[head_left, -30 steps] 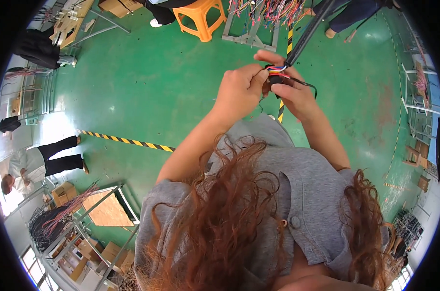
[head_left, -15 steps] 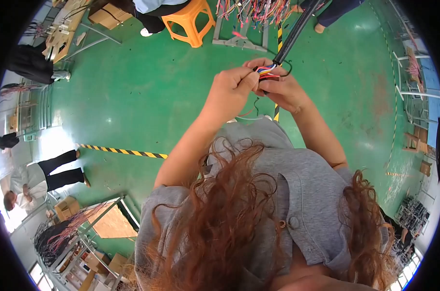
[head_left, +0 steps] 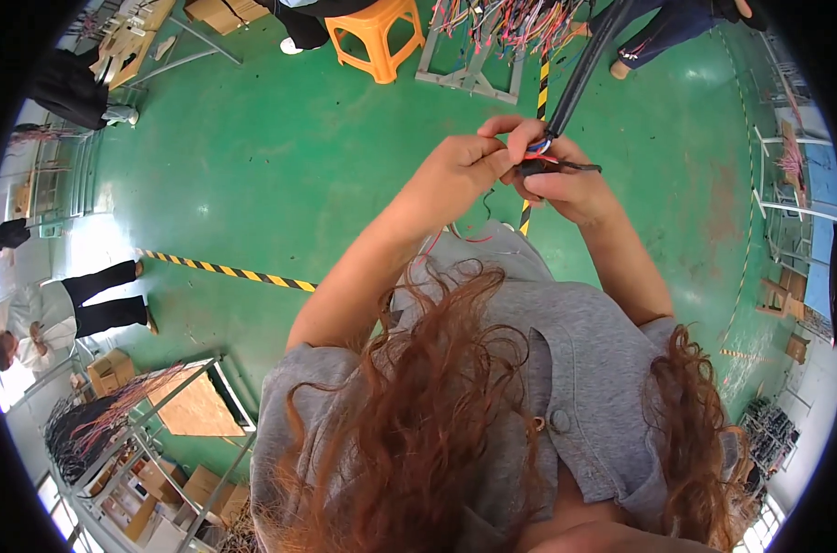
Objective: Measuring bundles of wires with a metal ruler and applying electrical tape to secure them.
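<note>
A thick black-sleeved cable [head_left: 586, 74] slants down from the top, and thin coloured wires [head_left: 544, 158] fan out of its end between my hands. My left hand [head_left: 460, 180] is closed in a pinch, its fingertips meeting those of the other hand at the wire ends. What exactly lies in that pinch is hidden. Curled round the wires, my right hand [head_left: 571, 184] also has a small black piece [head_left: 532, 168], perhaps a connector, between thumb and fingers. One black wire [head_left: 580, 167] sticks out to the right across this hand.
Many loose coloured wires [head_left: 511, 23] hang over a grey metal stand [head_left: 469, 81] ahead. An orange stool [head_left: 379, 41] stands beside it. Someone in dark trousers [head_left: 663, 37] is near the cable. At left a person in white [head_left: 45, 313] stands behind striped floor tape [head_left: 229, 270].
Both hands have shifted slightly right. My right index finger has lifted and bent over the wires, which now show less. The black wire now points right instead of curling upward.
</note>
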